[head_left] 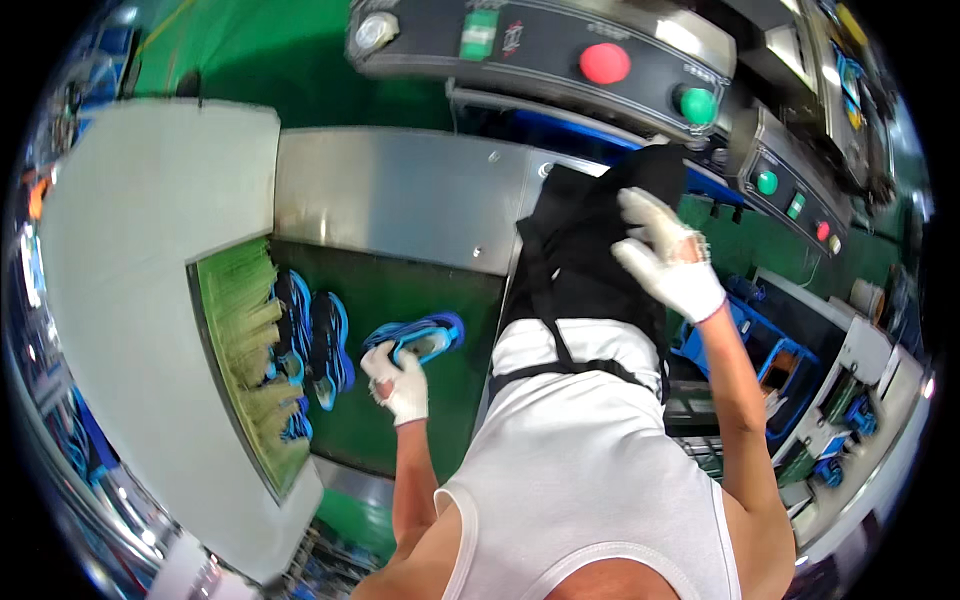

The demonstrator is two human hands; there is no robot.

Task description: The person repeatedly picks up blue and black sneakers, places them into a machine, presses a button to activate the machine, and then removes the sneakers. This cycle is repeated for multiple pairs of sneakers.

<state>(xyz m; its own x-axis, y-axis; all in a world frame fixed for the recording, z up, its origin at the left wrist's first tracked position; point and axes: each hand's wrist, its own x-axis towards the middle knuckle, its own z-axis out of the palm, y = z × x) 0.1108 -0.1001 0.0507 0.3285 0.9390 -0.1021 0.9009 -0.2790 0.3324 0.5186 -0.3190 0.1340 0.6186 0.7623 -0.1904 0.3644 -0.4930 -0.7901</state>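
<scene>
My left hand, in a white glove, has its thumb and fingers closed on the near end of a blue shoe upper with a pale inside. This upper lies tilted on a dark green conveyor belt. Left of it on the belt, more black-and-blue shoe uppers lie lengthwise, close to the bristle curtain. My right hand, also gloved, hangs over my black apron with its fingers apart and nothing in it.
A pale machine housing with a yellow-green bristle curtain stands at the left. Beyond the belt runs a metal panel. Control boxes with a red button and green ones stand ahead. A blue crate sits at the right.
</scene>
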